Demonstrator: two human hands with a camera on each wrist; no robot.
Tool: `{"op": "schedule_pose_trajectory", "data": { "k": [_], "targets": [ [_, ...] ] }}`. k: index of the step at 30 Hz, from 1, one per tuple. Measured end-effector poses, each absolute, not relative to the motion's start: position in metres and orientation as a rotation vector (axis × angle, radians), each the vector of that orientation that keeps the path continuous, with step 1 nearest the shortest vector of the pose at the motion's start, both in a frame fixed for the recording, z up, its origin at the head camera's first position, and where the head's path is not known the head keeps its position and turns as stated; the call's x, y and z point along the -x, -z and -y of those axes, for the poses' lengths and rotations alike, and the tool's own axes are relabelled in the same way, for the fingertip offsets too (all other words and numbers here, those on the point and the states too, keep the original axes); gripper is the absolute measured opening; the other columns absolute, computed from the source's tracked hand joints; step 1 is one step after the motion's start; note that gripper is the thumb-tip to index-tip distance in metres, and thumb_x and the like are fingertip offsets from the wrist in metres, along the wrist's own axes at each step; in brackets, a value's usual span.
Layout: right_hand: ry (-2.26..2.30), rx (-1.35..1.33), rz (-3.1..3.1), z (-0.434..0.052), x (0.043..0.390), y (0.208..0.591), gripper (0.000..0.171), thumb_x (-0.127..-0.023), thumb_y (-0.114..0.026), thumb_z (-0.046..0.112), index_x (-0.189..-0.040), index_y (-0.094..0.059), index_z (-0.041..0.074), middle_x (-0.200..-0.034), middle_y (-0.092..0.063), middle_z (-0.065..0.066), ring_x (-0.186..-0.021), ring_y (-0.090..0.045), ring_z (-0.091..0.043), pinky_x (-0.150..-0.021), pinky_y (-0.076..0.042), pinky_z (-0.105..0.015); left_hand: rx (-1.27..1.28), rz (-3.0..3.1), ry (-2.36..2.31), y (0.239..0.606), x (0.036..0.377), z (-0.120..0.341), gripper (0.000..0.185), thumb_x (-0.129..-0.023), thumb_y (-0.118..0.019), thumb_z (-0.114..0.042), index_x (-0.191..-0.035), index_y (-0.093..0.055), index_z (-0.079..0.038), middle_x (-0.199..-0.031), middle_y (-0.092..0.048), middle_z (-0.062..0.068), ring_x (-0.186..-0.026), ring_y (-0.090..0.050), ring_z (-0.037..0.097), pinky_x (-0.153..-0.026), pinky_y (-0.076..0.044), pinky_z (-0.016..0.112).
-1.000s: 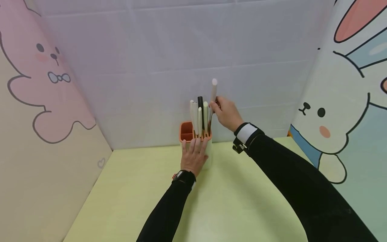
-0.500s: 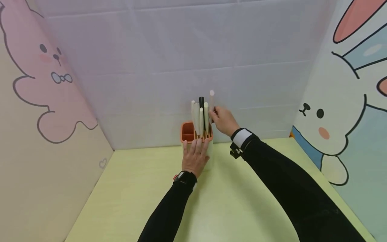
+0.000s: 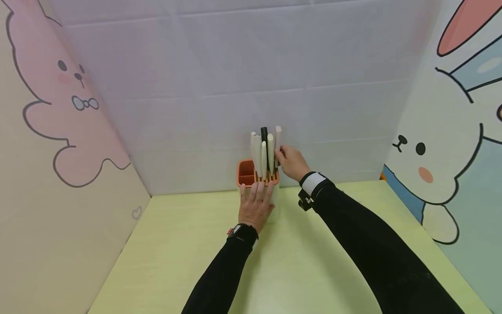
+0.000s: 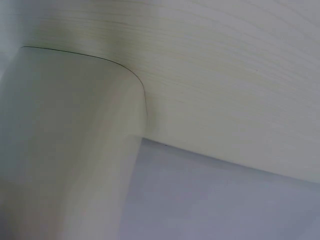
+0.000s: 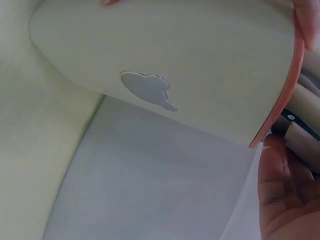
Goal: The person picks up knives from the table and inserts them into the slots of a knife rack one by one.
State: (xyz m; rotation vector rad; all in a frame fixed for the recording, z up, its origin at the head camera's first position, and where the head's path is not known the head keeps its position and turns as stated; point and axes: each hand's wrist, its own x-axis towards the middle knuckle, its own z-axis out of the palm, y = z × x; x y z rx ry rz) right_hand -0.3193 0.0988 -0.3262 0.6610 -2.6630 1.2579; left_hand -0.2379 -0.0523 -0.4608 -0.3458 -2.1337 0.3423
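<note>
Keep your left hand (image 3: 256, 205) flat, fingers spread, against the knife block (image 3: 274, 205) near the counter's (image 3: 306, 270) back edge. Your right hand (image 3: 291, 162) pinches the cream-handled knife (image 3: 278, 141) in the rightmost slot; guide it straight down, without tilting against neighbouring handles (image 3: 263, 150).

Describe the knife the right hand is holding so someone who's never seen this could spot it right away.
At the back of the yellow-green table stands a cream knife holder with an orange rim. Several handles stick up from its slots. The knife is the pale handle farthest right, pinched by the right hand.
</note>
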Motion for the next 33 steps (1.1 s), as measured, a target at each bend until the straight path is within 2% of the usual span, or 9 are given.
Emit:
{"op": "schedule_pose_trajectory", "data": {
  "k": [4,10,17,21,33],
  "targets": [
    [-1.244,-0.66,2.683,-0.097,0.32,0.329,0.034,-0.105,-0.036,0.024,-0.119,-0.053,-0.002,-0.105,-0.062,-0.017,-0.088,-0.058,-0.027,-0.07,-0.048,-0.037,0.349,2.119,-0.332,0.462,0.239,0.053,0.088,-0.076,-0.073,-0.056,-0.145,-0.033,-0.018,-0.13,-0.038,0.008,-0.121,-0.036,0.026,-0.108,-0.026,0.055],
    [-1.224,-0.713,2.699,-0.098,0.319,0.331,0.035,-0.105,-0.036,0.018,-0.131,-0.045,-0.004,-0.119,-0.059,-0.022,-0.104,-0.059,-0.03,-0.081,-0.05,-0.042,0.348,2.114,-0.325,0.462,0.239,0.053,0.087,-0.076,-0.073,-0.056,-0.144,-0.035,-0.018,-0.13,-0.039,0.008,-0.121,-0.037,0.025,-0.108,-0.026,0.054],
    [-1.26,-0.783,2.757,-0.1,0.32,0.342,0.043,-0.103,-0.04,0.013,-0.143,-0.034,-0.003,-0.129,-0.054,-0.023,-0.115,-0.055,-0.032,-0.091,-0.048,-0.044,0.351,2.111,-0.338,0.461,0.237,0.053,0.087,-0.076,-0.073,-0.057,-0.143,-0.035,-0.018,-0.129,-0.039,0.008,-0.121,-0.037,0.026,-0.107,-0.027,0.054],
    [-1.272,-0.768,2.744,-0.099,0.318,0.346,0.046,-0.102,-0.044,0.012,-0.144,-0.033,-0.001,-0.13,-0.053,-0.021,-0.12,-0.052,-0.033,-0.097,-0.045,-0.046,0.353,2.097,-0.327,0.459,0.237,0.054,0.088,-0.074,-0.074,-0.056,-0.143,-0.036,-0.018,-0.129,-0.039,0.008,-0.121,-0.038,0.026,-0.107,-0.027,0.054],
    [-1.271,-0.717,2.654,-0.096,0.309,0.36,0.049,-0.1,-0.048,0.013,-0.145,-0.032,0.0,-0.132,-0.053,-0.02,-0.12,-0.052,-0.033,-0.099,-0.044,-0.046,0.35,2.084,-0.345,0.461,0.235,0.053,0.089,-0.074,-0.074,-0.057,-0.143,-0.035,-0.017,-0.128,-0.04,0.008,-0.12,-0.038,0.026,-0.107,-0.027,0.054]
  ]
}}
